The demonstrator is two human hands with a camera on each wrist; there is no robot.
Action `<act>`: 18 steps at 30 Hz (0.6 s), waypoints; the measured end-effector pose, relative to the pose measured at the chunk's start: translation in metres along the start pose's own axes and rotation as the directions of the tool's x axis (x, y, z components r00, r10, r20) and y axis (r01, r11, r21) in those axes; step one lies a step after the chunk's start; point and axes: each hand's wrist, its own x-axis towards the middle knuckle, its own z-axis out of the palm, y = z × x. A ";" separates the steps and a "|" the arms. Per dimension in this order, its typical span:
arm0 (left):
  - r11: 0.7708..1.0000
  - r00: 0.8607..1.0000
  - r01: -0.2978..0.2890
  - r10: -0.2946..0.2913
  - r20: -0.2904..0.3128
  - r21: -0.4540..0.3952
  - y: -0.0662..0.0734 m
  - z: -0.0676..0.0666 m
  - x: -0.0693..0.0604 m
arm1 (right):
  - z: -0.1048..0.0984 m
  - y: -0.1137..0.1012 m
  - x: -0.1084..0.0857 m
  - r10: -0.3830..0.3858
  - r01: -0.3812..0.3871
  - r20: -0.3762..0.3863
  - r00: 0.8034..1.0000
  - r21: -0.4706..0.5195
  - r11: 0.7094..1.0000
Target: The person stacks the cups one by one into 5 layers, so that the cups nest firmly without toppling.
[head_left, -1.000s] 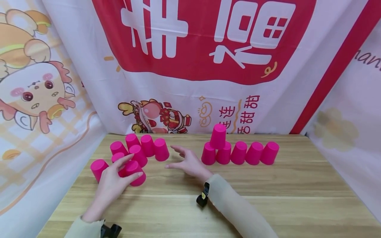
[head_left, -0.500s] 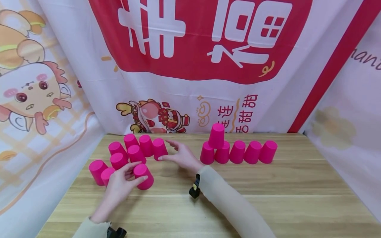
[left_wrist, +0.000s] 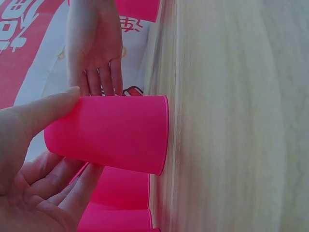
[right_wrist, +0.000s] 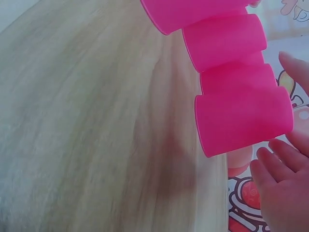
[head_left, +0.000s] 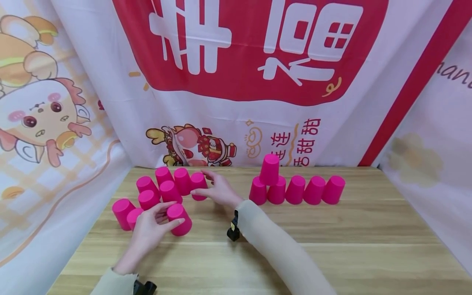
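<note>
My left hand [head_left: 147, 231] grips an upside-down pink cup [head_left: 179, 221] at the front of the left group, thumb on one side and fingers on the other. The left wrist view shows this cup [left_wrist: 111, 133] close to the tabletop; whether it touches is unclear. My right hand [head_left: 220, 190] reaches around the rightmost cup of that group [head_left: 198, 180], its fingers behind and thumb in front. In the right wrist view, a gap shows between the thumb and that cup [right_wrist: 244, 118], and the fingers lie relaxed beside it.
Several more upside-down pink cups [head_left: 123, 213] stand left and behind my left hand. On the right is a row of several cups [head_left: 314, 190], with one cup [head_left: 270, 169] resting across its two leftmost. A printed cloth [head_left: 221, 110] hangs behind the wooden table [head_left: 239, 266].
My left hand has pulled its cup rightward and toward the front, away from the group. My right hand has moved left to the rightmost cup of that group.
</note>
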 end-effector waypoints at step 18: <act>1.000 1.000 0.000 0.000 -0.008 -0.006 -0.001 0.000 0.000 | 0.006 0.005 0.002 -0.019 0.017 -0.033 0.999 -0.087 0.996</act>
